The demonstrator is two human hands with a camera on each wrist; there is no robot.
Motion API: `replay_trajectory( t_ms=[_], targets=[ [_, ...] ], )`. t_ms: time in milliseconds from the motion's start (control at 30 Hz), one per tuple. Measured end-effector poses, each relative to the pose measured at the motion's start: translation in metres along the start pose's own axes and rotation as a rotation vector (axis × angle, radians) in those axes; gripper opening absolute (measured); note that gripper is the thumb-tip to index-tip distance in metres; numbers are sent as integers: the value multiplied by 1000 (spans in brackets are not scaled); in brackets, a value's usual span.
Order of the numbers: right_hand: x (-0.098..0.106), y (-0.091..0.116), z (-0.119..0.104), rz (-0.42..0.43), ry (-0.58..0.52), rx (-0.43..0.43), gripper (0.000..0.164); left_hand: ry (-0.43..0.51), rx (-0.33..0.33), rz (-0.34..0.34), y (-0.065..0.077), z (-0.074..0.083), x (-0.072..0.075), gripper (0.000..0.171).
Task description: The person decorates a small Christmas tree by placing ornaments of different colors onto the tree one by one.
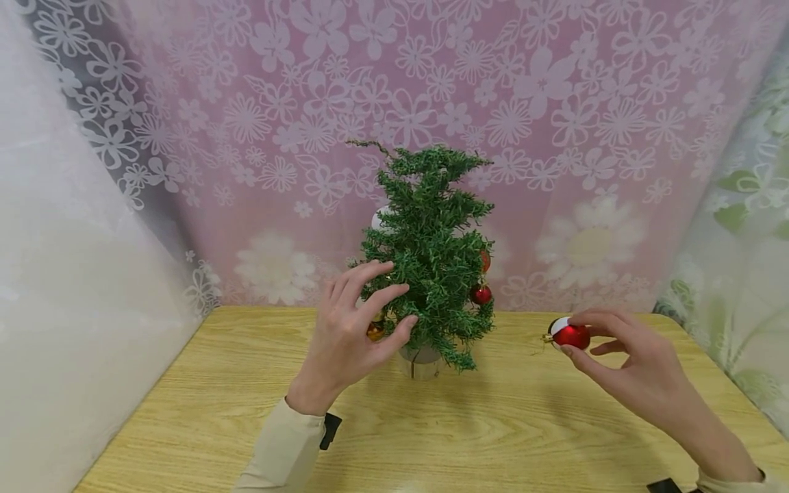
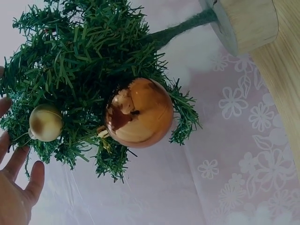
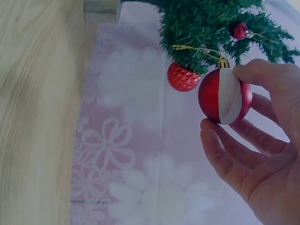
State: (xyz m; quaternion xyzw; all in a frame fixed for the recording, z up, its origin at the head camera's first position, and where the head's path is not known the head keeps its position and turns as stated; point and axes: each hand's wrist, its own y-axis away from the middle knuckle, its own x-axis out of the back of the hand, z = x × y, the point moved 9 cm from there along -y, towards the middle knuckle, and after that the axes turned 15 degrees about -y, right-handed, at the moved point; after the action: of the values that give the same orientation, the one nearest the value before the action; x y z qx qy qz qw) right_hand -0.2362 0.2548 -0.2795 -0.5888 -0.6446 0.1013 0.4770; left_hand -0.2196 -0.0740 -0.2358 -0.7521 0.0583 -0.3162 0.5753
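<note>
A small green artificial Christmas tree (image 1: 434, 253) stands upright on a round wooden base (image 1: 422, 364). My left hand (image 1: 354, 322) is at its left side, fingers spread and fingertips right at the branches, holding nothing. Close to it hang a shiny copper bauble (image 2: 140, 112) and a smaller gold bauble (image 2: 46, 123), in the left wrist view. Right of the tree, my right hand (image 1: 635, 366) pinches a red Christmas bauble (image 3: 210, 96) with a white band between thumb and fingers. Its gold cap and thread loop (image 3: 197, 48) point toward the tree.
A textured red bauble (image 3: 183, 77) and a smaller shiny red one (image 1: 481, 294) hang on the tree's right side. A white ball (image 1: 381, 218) shows behind the upper left branches. The wooden table (image 1: 493, 438) backs onto a pink flowered curtain (image 1: 431, 82).
</note>
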Motion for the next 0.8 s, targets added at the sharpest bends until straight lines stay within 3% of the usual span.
replay_trajectory(
  t_ms=[267, 800],
  targets=[
    [-7, -1, -25, -25, -62, 94, 63, 7, 0, 42, -1, 5, 2, 33],
    [-13, -3, -42, -55, -59, 101, 62, 79, 35, 54, -4, 7, -1, 28]
  ],
)
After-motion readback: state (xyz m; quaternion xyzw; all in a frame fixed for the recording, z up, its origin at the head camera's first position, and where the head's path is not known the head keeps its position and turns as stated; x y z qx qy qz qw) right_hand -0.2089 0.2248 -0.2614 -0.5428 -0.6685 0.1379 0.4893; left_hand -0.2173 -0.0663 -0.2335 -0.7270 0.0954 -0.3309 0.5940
